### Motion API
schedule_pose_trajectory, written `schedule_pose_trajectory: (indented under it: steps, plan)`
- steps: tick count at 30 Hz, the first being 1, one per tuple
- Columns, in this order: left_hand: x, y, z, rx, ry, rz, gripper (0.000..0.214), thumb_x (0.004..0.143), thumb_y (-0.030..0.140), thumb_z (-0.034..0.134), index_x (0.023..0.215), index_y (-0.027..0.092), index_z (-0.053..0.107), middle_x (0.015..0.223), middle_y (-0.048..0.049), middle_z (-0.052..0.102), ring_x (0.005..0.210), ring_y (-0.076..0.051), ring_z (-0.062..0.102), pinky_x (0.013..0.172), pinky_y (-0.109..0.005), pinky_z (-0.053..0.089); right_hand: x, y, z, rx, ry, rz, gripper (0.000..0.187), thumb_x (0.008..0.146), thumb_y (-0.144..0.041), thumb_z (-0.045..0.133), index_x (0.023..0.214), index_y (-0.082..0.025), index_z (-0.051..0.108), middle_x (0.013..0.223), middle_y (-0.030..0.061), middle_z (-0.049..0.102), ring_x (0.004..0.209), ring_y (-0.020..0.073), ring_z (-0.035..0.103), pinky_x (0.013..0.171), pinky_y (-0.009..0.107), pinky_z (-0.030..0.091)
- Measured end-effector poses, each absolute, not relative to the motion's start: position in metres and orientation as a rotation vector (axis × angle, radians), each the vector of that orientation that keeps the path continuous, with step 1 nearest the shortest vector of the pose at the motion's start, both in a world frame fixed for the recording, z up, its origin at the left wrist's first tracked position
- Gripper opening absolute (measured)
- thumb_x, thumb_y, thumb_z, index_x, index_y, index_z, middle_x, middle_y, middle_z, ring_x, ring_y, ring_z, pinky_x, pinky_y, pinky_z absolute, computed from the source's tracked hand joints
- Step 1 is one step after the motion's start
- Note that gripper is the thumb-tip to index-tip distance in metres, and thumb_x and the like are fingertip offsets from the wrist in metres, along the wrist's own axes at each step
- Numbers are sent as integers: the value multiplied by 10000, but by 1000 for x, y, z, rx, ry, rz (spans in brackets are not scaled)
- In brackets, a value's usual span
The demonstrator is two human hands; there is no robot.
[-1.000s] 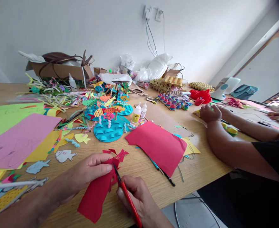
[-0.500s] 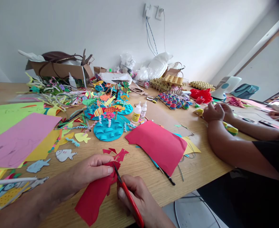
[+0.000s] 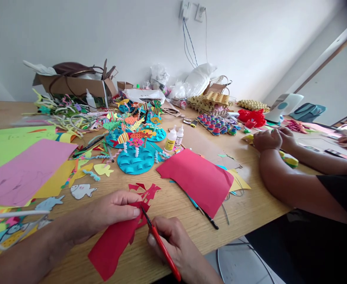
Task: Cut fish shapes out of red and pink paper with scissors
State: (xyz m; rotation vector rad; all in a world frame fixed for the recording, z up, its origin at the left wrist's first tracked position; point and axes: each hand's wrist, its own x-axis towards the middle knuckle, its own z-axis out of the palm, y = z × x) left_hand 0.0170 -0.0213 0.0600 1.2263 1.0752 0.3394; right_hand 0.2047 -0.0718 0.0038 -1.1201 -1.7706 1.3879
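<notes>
My left hand (image 3: pixel 118 211) pinches a strip of red paper (image 3: pixel 111 246) between thumb and fingers, its lower end hanging toward me. In my right hand (image 3: pixel 173 240) is a pair of scissors (image 3: pixel 165 250) with red handles and dark blades. The blade tips meet the paper's upper edge, close by my left thumb. Just beyond lie red paper scraps (image 3: pixel 150 193) on the wooden table (image 3: pixel 188 228). A larger red sheet (image 3: pixel 197 179) rests to the right, over a black-tipped pen or brush (image 3: pixel 211 223). My right fingers partly hide the scissor handles.
Blue bases with paper fish (image 3: pixel 135 159) stand mid-table beside two glue bottles (image 3: pixel 170 139). Fish cutouts (image 3: pixel 83 191) and coloured sheets (image 3: pixel 28 169) lie at left. Another person's hands (image 3: pixel 268 140) work at the right. Egg cartons (image 3: pixel 210 101) and a cardboard box (image 3: pixel 73 88) sit by the wall.
The red paper strip has tilted slightly, its lower end shifting left. Both hands keep their holds, with the scissors still at the paper's edge. The view has shifted a little.
</notes>
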Motion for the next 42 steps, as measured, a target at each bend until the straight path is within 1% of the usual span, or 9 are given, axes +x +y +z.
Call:
schedule_pose_trajectory:
  steps: [5,9,13,21,24,27,30,38,42]
  plan:
    - [16,-19,61,1287,1082,339,157,693,275,626,807,209,713,767,-12,703,800,-226,636,645,-240,482,207,-71,3,-1151,-1830,1344,329,834,-254,488,568,-181,309,544,-65,265,508,70,247,443,208,193]
    - [12,-16,57,1275,1078,327,158,694,293,643,816,222,712,787,-6,707,816,-225,642,674,-240,486,208,-70,5,-1156,-1858,1336,316,826,-218,475,565,-183,300,538,-66,255,501,70,245,441,209,192]
    - [9,-14,54,1257,1068,328,160,702,314,645,825,237,711,753,2,698,735,-203,644,657,-238,486,208,-70,7,-1162,-1863,1341,303,814,-192,475,562,-183,305,530,-66,272,504,72,262,448,206,208]
    - [14,-15,57,1148,1028,268,126,721,286,623,796,216,696,639,24,635,538,-138,578,501,-199,435,205,-69,8,-1142,-1789,1437,290,814,-179,467,561,-185,324,518,-69,288,493,70,268,440,203,214]
    - [13,-16,56,1214,1041,283,133,711,287,630,794,212,702,702,14,666,584,-148,597,532,-202,442,205,-69,9,-1152,-1795,1427,304,809,-192,479,559,-186,306,528,-68,270,500,72,257,443,206,207]
    - [12,-15,56,1251,1042,276,165,714,300,627,831,219,710,807,1,702,702,-178,631,606,-210,457,205,-69,10,-1162,-1809,1392,309,803,-184,480,557,-186,293,535,-67,250,503,72,248,442,208,199]
    - [13,-14,57,1267,1029,269,162,715,291,617,823,221,715,837,-2,710,783,-200,639,643,-212,462,206,-70,9,-1164,-1836,1359,302,804,-157,465,560,-186,289,529,-70,237,497,70,236,437,211,189]
    - [13,-11,60,1201,1088,206,147,691,276,617,784,234,724,689,14,682,576,-157,607,490,-190,410,207,-69,7,-1143,-1860,1350,305,803,-150,475,558,-184,297,522,-73,237,489,67,231,429,208,186]
    - [12,-11,61,1216,1072,193,150,683,276,629,789,237,728,682,15,668,563,-154,586,468,-186,386,208,-68,8,-1156,-1879,1341,306,807,-167,479,557,-184,303,520,-71,244,487,68,238,432,209,189]
